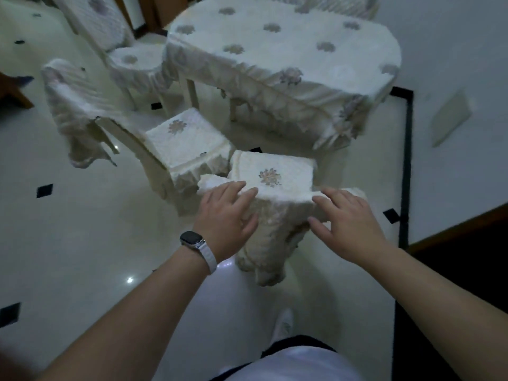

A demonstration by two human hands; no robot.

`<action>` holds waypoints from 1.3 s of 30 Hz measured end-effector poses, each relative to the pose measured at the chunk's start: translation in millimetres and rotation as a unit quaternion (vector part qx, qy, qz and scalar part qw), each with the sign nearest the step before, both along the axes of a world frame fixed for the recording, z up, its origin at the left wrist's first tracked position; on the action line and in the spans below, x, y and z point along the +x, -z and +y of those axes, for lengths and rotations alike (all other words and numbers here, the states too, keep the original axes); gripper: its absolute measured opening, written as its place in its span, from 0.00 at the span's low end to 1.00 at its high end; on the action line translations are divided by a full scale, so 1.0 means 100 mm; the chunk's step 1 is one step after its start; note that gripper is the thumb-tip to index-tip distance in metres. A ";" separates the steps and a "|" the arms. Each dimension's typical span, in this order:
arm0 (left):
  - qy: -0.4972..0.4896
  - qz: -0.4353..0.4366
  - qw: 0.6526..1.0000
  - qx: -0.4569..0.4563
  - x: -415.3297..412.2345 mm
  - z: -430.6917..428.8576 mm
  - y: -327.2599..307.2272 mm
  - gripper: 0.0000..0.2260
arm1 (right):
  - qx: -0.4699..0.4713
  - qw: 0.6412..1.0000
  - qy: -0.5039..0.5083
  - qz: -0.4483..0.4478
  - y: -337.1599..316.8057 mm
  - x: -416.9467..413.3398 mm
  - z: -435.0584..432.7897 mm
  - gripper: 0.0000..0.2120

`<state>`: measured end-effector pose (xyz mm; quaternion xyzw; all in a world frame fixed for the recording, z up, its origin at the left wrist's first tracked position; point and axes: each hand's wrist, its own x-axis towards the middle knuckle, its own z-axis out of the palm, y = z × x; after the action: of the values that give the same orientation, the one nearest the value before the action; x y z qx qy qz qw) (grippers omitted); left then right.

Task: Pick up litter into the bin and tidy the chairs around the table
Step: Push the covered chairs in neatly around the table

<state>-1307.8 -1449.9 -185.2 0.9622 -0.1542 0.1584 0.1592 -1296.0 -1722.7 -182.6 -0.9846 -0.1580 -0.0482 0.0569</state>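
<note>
1. Cream quilted cloth (302, 86) with grey flower motifs covers the worktop (288, 42), and its frilled hem hangs down the near side.
2. Just beside the worktop's near edge stands the nearest chair (272, 171). Its seat faces the worktop, and a matching cover drapes down its back on the side away from the worktop.
3. Off the worktop's near-left corner, a second chair (187, 138) sits at an angle. Its seat corner is close against the nearest chair, and its back cover (68, 105) hangs crooked.
4. A third chair (132, 59) stands at the worktop's left end with its seat against the hem. The back of a fourth chair (338, 6) shows beyond the far edge.
5. Under the worktop and around it, the floor (82, 221) is pale glossy tile with small black diamonds. A black strip (406, 160) runs along the floor to the worktop's right.
6. The left hand (228, 213) lies palm down on the left top corner of the nearest chair's back. Its fingers (233, 188) are straight and close together over the top, and the thumb points down the near face. A watch (192, 239) is on the wrist.
7. The right hand (349, 221) is at the right top corner, with its fingers spread wide and the tips touching the cover. Both arms reach forward towards the worktop.
</note>
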 end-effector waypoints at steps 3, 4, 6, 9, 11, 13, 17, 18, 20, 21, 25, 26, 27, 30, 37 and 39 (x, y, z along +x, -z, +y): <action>-0.010 0.028 0.999 0.019 0.15 -0.16 0.06 0.21 | 0.016 1.000 0.022 0.005 0.11 0.08 -0.18 0.25; -0.016 0.040 0.999 0.020 0.19 -0.18 0.09 0.21 | 0.024 0.999 0.023 0.007 0.15 0.11 -0.20 0.26; -0.025 0.064 0.997 0.026 0.24 -0.20 0.16 0.22 | 0.038 0.999 0.016 0.014 0.24 0.20 -0.24 0.25; -0.039 0.097 0.993 0.047 0.33 -0.27 0.22 0.23 | 0.049 0.998 0.010 0.023 0.33 0.35 -0.29 0.24; -0.046 0.103 0.992 0.053 0.38 -0.32 0.27 0.23 | 0.059 0.998 -0.003 0.027 0.40 0.43 -0.32 0.24; -0.050 0.103 0.992 0.053 0.41 -0.38 0.32 0.23 | 0.058 0.998 -0.017 0.034 0.47 0.50 -0.38 0.23; -0.046 0.097 0.993 0.047 0.45 -0.44 0.46 0.22 | 0.081 0.996 -0.024 0.027 0.57 0.55 -0.45 0.24; -0.047 0.091 0.994 0.046 0.46 -0.43 0.49 0.22 | 0.085 0.996 -0.026 0.021 0.59 0.56 -0.45 0.24; -0.041 0.082 0.995 0.044 0.52 -0.41 0.54 0.22 | 0.084 0.996 -0.033 0.025 0.61 0.61 -0.46 0.25; -0.034 0.077 0.996 0.042 0.55 -0.39 0.57 0.22 | 0.082 0.995 -0.037 0.031 0.63 0.64 -0.46 0.26; -0.001 0.058 0.998 0.032 0.67 -0.28 0.67 0.24 | 0.082 0.995 -0.055 0.029 0.69 0.73 -0.43 0.26; 0.000 0.055 0.998 0.031 0.70 -0.24 0.70 0.24 | 0.081 0.995 -0.061 0.027 0.70 0.77 -0.42 0.25; -0.001 0.056 0.998 0.028 0.73 -0.20 0.73 0.24 | 0.080 0.994 -0.070 0.028 0.71 0.82 -0.41 0.24; 0.017 0.045 0.999 0.005 0.84 -0.11 0.83 0.22 | 0.080 0.990 -0.115 0.015 0.71 0.96 -0.41 0.19; 0.104 -0.014 0.994 -0.043 1.13 0.01 0.89 0.22 | 0.101 0.984 -0.145 -0.029 0.70 1.09 -0.37 0.15; 0.113 -0.027 0.993 -0.034 1.27 0.07 0.85 0.23 | 0.094 0.986 -0.133 -0.027 0.64 1.17 -0.32 0.15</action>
<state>-1180.3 -1443.1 -270.1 0.9278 -0.2611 0.1703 0.2050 -1179.0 -1754.5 -247.0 -0.9434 -0.2837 -0.0818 0.1508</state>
